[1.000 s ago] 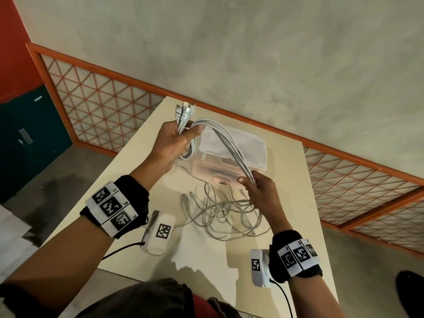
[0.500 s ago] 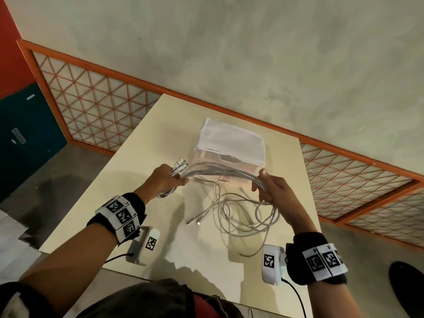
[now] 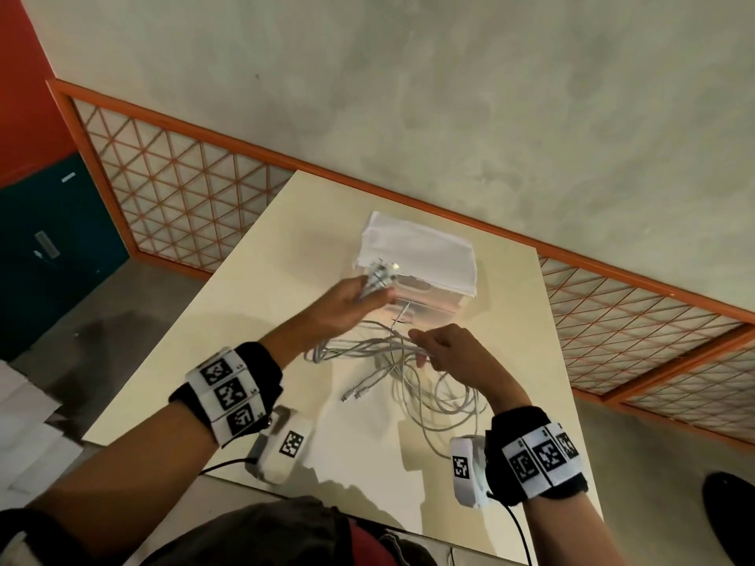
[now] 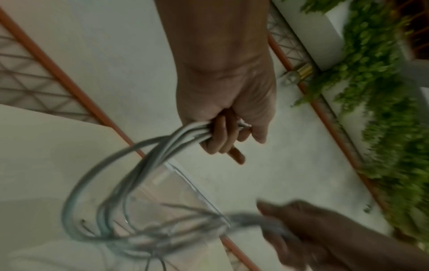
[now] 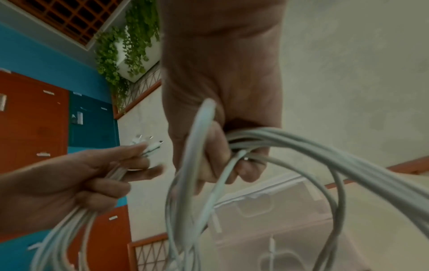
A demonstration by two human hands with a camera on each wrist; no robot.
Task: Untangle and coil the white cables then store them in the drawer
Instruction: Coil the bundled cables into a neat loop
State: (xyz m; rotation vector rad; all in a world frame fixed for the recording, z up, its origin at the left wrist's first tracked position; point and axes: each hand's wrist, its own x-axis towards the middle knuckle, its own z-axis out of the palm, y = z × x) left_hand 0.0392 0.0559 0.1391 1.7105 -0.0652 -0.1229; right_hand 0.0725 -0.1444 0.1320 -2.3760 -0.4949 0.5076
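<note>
white cables hang in a loose tangle between both hands above the cream table. left hand clenches the bundled plug ends, connectors poking out the top. right hand curls around several looped strands. translucent drawer unit stands just behind them, shut.

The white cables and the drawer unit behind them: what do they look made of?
White cables: likely rubbery plastic jackets, matte, bending in soft loops; metal-tipped plugs stick out of the left hand. Drawer unit: seemingly translucent frosted plastic, a cable faintly visible through its front. A white cloth-like sheet drapes its top.
</note>
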